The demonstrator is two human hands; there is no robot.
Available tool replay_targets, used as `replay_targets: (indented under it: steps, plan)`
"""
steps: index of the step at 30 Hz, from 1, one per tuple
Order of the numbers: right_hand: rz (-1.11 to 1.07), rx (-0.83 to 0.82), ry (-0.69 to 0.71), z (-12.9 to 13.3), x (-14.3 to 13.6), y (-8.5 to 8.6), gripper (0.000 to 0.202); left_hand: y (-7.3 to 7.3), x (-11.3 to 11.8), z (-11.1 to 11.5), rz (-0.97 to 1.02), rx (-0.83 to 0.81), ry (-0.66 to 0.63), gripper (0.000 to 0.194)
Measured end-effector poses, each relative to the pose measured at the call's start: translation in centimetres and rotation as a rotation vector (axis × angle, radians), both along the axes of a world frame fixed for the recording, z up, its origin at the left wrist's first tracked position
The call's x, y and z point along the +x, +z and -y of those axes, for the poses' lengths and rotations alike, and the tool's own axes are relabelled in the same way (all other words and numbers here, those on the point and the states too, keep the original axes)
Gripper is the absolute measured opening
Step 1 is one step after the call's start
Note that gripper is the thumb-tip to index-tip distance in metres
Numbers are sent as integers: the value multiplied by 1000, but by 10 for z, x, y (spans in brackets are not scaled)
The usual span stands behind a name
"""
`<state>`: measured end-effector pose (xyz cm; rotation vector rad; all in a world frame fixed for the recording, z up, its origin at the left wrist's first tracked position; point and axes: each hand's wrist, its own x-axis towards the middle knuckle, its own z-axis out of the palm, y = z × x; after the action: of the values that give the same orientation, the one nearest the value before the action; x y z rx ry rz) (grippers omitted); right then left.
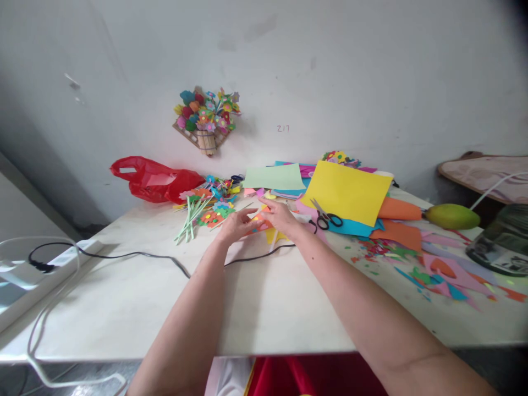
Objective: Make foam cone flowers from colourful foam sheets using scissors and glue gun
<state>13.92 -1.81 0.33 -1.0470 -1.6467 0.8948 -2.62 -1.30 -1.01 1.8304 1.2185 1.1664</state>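
I see the left hand (236, 226) and right hand (281, 215) close together, with an orange piece (266, 224) between them. I can't tell if they pinch it. An arm could catch the black cord (140, 253) and bump the work.

Glossy red plastic bag (159, 191), matt yellow sheet (348, 190)

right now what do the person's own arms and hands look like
The left hand and right hand are ungloved. The left forearm and right forearm are bare, with no sleeve, watch or bracelet showing; a small spot marks the right one. Red clothing with yellow edging shows at the bottom edge.
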Motion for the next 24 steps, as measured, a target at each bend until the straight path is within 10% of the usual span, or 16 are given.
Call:
replay_targets:
  steps: [14,24]
  plan:
    - [-36,26,33,10,0,10,57,15,-2,11,-151,-102,-105,56]
    - [-112,6,108,3,0,2,61,9,-3,5,91,-193,-83,62]
